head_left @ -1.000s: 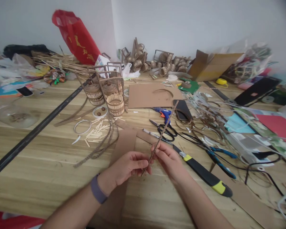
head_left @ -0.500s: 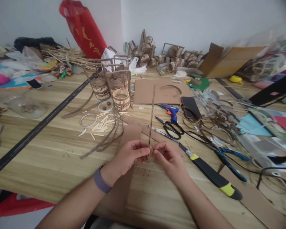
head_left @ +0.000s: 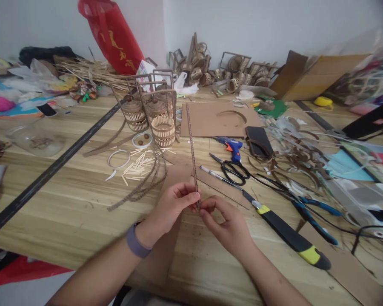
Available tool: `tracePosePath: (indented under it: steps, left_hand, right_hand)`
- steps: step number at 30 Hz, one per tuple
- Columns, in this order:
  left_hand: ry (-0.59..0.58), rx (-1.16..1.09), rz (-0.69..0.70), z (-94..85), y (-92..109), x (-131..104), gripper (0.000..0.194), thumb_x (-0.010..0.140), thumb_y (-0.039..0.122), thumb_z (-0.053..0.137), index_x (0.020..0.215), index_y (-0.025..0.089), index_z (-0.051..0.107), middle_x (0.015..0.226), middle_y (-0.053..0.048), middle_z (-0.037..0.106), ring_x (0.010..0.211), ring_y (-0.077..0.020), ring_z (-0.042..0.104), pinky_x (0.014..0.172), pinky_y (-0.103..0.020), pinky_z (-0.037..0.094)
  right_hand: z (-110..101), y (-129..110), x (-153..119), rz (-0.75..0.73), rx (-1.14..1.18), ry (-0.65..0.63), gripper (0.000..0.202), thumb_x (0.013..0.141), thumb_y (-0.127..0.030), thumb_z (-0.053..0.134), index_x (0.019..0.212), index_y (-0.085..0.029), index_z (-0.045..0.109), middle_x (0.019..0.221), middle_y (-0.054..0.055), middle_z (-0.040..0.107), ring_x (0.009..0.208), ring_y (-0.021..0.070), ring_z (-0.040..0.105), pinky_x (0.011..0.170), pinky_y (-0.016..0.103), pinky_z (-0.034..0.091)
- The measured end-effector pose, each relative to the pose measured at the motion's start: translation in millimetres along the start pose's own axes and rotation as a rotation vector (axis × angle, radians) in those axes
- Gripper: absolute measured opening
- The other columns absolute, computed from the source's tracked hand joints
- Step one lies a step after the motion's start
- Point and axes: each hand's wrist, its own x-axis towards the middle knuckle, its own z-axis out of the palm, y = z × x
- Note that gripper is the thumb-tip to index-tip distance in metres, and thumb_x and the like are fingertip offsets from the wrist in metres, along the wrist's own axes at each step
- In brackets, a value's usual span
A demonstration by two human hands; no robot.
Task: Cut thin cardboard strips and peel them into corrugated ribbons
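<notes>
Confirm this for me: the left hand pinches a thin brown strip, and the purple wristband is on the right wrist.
One thing is wrong: the purple wristband is on the left wrist, as the head view shows. The left hand does pinch the thin brown strip.

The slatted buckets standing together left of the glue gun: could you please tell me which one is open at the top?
The front bucket, nearest the left hand, is open, its inside showing; the buckets seen behind it wear brown lids.
</notes>
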Motion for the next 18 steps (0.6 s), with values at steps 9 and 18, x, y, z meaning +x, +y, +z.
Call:
tracePosePath:
  steps: [9, 18]
  left_hand:
    - [0.035, 0.079, 0.072, 0.7, -2.4, -1.1, 0.024, 0.074, 0.034, 0.076, 0.084, 0.015, 0.065, 0.073, 0.001, 0.063, 0.063, -0.0113, 0.057, 0.060, -0.023, 0.044]
    - [0.045, 0.136, 0.108, -0.8, -5.1, -1.2, 0.024, 0.077, 0.036, 0.075, 0.084, 0.016, 0.064, 0.075, 0.001, 0.064, 0.064, -0.0124, 0.059, 0.063, -0.024, 0.047]
  right_hand:
    - [1.7, -1.1, -3.1, -0.111, -0.120, 0.050, 0.012, 0.086, -0.014, 0.054, 0.083, -0.023, 0.061, 0.072, 0.000, 0.066, 0.065, 0.0132, 0.063, 0.062, 0.025, 0.049]
    - [2.5, 1.8, -4.1, -0.239, -0.307, 0.116, 0.011, 0.087, -0.013, 0.055, 0.086, -0.022, 0.060, 0.070, -0.001, 0.065, 0.063, 0.0134, 0.061, 0.061, 0.027, 0.047]
